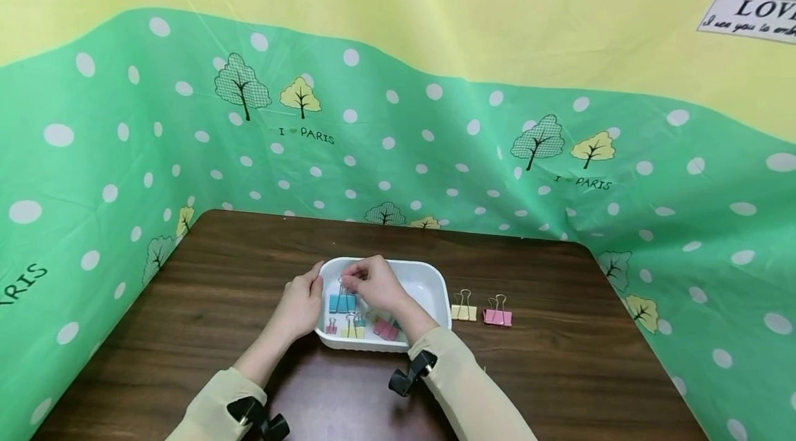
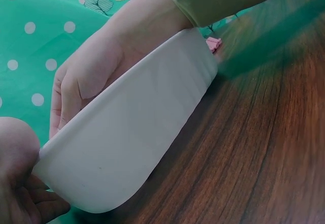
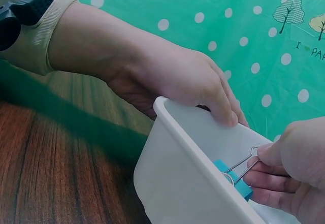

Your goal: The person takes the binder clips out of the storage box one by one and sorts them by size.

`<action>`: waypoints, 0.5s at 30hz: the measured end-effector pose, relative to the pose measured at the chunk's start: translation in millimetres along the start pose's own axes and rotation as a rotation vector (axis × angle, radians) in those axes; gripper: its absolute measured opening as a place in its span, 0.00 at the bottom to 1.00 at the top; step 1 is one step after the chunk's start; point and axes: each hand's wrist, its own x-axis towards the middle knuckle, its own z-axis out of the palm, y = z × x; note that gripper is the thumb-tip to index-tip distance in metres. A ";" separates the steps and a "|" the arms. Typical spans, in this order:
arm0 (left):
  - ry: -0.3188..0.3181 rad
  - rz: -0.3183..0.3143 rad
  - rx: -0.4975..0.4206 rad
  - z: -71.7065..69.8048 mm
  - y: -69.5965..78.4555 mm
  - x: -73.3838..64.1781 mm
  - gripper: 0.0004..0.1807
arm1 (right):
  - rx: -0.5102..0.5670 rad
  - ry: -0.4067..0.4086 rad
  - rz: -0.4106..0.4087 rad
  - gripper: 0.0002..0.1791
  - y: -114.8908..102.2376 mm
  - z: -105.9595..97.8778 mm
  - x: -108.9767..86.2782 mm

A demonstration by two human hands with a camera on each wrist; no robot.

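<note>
Blue binder clip [image 1: 343,303]: I have it in the left part of the white tray [image 1: 425,285]. Nearest me, along the tray's near side, lie a small pink clip [image 1: 332,327], a yellow clip [image 1: 354,333] and a larger pink clip [image 1: 385,330]. Right of the tray, another yellow and pink pair [image 1: 497,318] sits on the tabletop [image 1: 560,344]. My right grip [image 1: 375,283] pinches the blue clip's wire handle [image 3: 239,163]; my left grip [image 1: 301,303] holds the tray's left end. Behind hangs a polka-dot cloth [image 1: 410,126].
</note>
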 end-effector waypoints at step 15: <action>-0.008 0.013 0.023 -0.9 1.4 0.5 0.25 | -0.001 0.040 -0.046 0.06 -3.7 -6.2 -0.6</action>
